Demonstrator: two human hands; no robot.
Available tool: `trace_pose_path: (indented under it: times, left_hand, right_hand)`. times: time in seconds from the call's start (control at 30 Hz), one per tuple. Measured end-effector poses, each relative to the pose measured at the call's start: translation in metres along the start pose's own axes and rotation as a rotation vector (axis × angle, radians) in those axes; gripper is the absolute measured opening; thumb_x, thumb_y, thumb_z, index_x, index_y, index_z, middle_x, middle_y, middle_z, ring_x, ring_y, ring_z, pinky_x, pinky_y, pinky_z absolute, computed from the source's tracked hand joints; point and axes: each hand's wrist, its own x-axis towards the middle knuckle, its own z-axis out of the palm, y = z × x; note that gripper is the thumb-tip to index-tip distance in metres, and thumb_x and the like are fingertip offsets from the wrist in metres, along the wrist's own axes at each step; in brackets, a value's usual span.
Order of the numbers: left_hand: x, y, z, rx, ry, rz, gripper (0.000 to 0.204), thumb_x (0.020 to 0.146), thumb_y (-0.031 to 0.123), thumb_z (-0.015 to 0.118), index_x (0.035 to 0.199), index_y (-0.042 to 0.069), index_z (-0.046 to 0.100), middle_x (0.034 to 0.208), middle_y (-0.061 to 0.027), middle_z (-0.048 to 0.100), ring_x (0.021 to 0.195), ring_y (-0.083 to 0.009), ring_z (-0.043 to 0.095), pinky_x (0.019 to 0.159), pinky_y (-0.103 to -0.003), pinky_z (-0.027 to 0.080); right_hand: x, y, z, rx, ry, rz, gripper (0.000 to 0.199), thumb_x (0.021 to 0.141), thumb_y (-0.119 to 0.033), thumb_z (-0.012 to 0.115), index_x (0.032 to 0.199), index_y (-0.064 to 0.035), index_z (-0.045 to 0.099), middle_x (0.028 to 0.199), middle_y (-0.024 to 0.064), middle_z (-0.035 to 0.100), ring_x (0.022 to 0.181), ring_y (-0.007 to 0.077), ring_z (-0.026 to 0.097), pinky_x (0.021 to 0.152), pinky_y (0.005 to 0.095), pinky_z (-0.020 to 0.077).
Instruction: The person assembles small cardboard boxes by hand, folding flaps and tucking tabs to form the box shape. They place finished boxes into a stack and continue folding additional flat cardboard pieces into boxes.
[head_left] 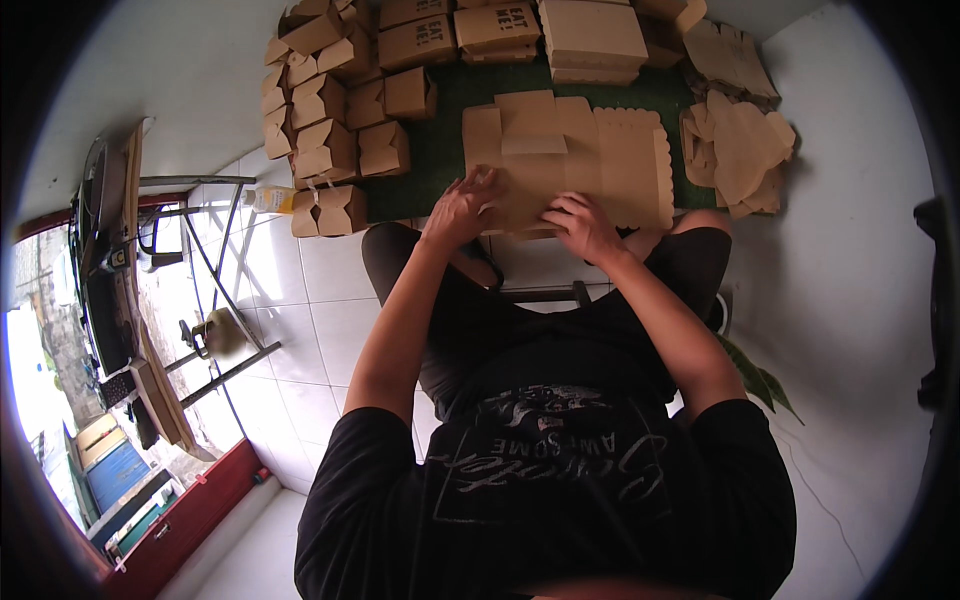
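A flat brown cardboard box blank [630,165] with a scalloped right edge lies unfolded before me, creased into panels, one small flap [534,144] standing out paler near its middle. My left hand [462,208] rests at the blank's near left corner, fingers bent but apart, touching the board. Against its near edge lies my right hand [588,228], fingers loosely stretched over the cardboard. Part of the near edge is hidden under both hands.
Small folded brown boxes [325,150] stand in rows at the left of the green table surface [460,95]. Larger boxes [593,40] are stacked at the back. Flat blanks [745,150] pile up at the right. A bottle of yellow liquid [270,200] is beside the left boxes.
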Motion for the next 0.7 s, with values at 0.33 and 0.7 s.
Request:
trace_pose_path:
  times: [0.33, 0.7]
  left_hand:
    - [0.001, 0.015, -0.007, -0.078, -0.012, 0.068, 0.040, 0.089, 0.020, 0.083, 0.129, 0.016, 0.087, 0.134, -0.0084, 0.082, 0.135, -0.0307, 0.069, 0.116, -0.050, 0.055]
    - [0.015, 0.016, 0.007, -0.231, 0.024, -0.125, 0.036, 0.083, 0.035, 0.096, 0.097, 0.003, 0.085, 0.093, -0.0201, 0.082, 0.092, -0.0410, 0.079, 0.084, -0.049, 0.064]
  right_hand:
    - [0.014, 0.001, -0.001, 0.301, 0.098, 0.412, 0.034, 0.094, -0.029, 0.093, 0.115, -0.0063, 0.081, 0.104, 0.0145, 0.081, 0.093, 0.0352, 0.075, 0.089, 0.0484, 0.0606]
    - [0.013, 0.009, 0.004, 0.303, 0.108, 0.420, 0.054, 0.092, -0.031, 0.095, 0.133, -0.0109, 0.065, 0.104, 0.0145, 0.077, 0.089, 0.0350, 0.075, 0.082, 0.0480, 0.0596]
